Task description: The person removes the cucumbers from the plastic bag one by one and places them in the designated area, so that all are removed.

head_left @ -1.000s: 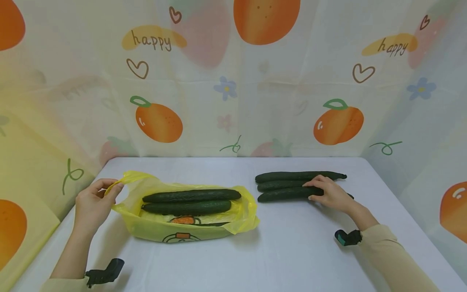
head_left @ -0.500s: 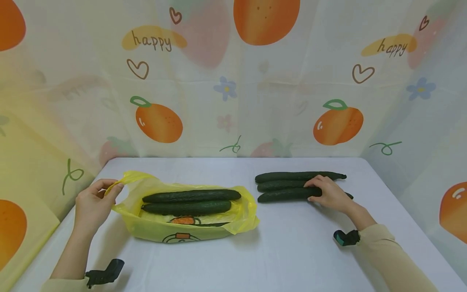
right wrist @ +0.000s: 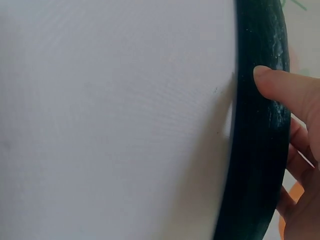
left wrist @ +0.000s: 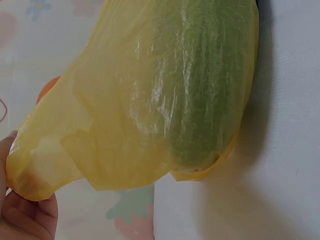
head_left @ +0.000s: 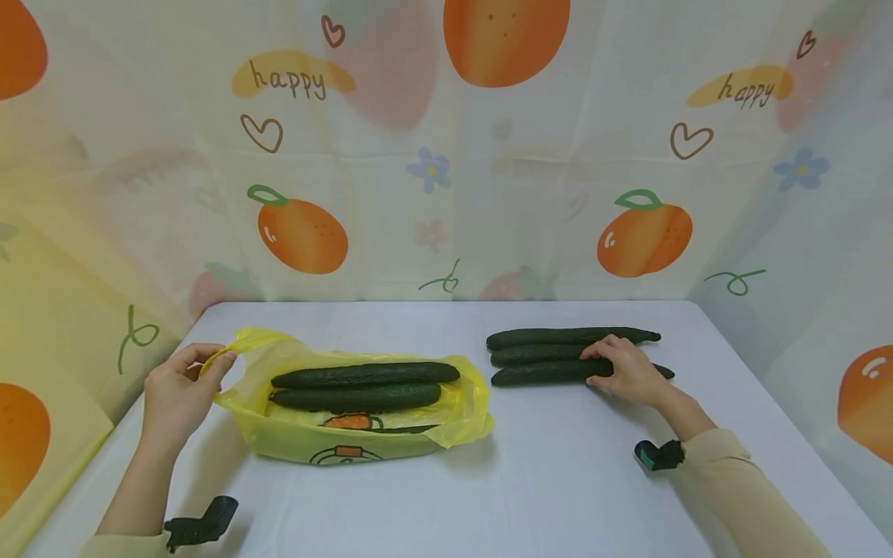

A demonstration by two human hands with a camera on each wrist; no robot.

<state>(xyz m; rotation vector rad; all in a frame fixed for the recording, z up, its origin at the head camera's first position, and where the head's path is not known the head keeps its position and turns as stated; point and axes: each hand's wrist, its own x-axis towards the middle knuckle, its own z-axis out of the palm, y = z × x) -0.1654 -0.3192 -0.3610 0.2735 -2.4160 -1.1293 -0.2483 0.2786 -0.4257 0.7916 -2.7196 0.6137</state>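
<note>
I pinch with my left hand (head_left: 177, 387) the handle of the thin yellow plastic bag (head_left: 363, 422) near the table's (head_left: 558, 496) left edge, keeping its mouth open, while my right hand (head_left: 624, 372) curls around the nearest long dark-green cucumber (head_left: 540, 373) toward the far right corner.

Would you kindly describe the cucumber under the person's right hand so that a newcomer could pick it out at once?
On the white table, look right of the yellow bag to the three loose cucumbers lying side by side. The one meant is the nearest cucumber, closest to the person. It alone has the right hand curled over its right end, thumb on its near side.
</note>
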